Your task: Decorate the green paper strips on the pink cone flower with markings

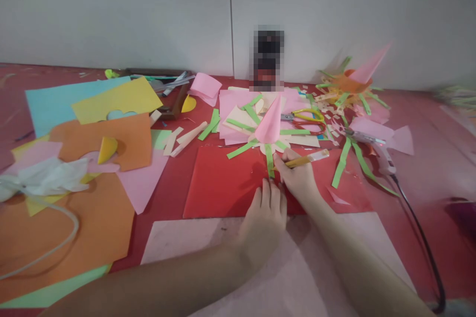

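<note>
My right hand is closed around a yellow pen with a clear, pale end. The pen's tip end points left, close to a green paper strip. My left hand lies with its fingers stretched out at the lower end of that strip, over a red sheet. The strip comes out from under a pink paper cone, which stands upright on a pale, scalloped paper piece. More green strips fan out around the cone's base.
Behind the cone lie scissors with yellow and red handles. A corded glue gun rests at right, below another paper figure. Orange sheets and white plastic lie at left. A wall bounds the back.
</note>
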`<state>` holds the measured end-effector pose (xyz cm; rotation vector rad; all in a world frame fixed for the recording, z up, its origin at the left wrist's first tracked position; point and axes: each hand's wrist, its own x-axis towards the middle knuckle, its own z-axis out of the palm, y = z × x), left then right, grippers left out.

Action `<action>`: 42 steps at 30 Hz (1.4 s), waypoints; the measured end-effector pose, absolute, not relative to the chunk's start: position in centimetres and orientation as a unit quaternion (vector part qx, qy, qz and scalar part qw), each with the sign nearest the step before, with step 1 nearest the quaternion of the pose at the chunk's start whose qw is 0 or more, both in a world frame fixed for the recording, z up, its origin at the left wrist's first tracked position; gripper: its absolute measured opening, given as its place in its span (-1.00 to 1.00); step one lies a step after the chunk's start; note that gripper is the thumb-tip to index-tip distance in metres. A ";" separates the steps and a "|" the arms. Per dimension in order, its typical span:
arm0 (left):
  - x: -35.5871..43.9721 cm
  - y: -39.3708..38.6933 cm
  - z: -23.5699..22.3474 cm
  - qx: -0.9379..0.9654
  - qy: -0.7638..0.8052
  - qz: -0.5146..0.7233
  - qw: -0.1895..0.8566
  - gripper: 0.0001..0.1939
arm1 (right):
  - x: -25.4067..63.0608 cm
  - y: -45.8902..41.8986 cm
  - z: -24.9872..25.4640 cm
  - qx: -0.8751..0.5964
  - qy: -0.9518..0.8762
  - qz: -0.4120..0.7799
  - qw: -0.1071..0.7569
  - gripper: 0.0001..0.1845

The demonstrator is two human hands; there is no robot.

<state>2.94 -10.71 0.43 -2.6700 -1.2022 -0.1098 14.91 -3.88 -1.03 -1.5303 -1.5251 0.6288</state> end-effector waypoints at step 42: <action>2.9 -10.8 0.2 -0.906 -0.403 -0.044 0.124 -0.60 | 15.0 -3.9 -0.7 -0.609 -0.626 0.218 0.435 -0.67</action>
